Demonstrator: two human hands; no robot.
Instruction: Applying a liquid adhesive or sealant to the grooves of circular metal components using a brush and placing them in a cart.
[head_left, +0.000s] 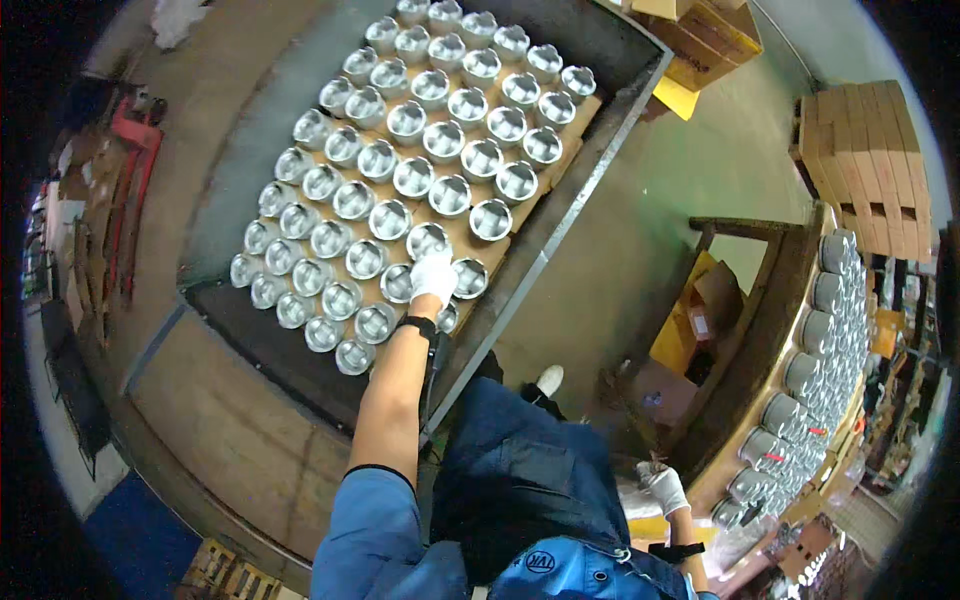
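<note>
Rows of silvery metal pistons (413, 177) stand on a brown cardboard sheet (462, 236) inside a large grey metal bin. My left hand (433, 277), in a white glove, reaches in among the near rows. Its fingers close on the near rim of one piston (428, 238), which stands in its row; the fingertips are partly hidden. Another piston (469, 279) stands just right of that hand. Low on the right, beside the table's edge, is my gloved right hand (664, 486). Its fingers are curled, and what they hold, if anything, is too small to make out.
The bin's metal rim (570, 226) runs between my body and the pistons. At right, a wooden-edged table (765, 385) carries many more pistons (815, 330). Stacked cartons (868, 165) stand behind it. An open cardboard box (700, 45) lies beyond the bin, and a red pallet jack (140, 140) is at far left.
</note>
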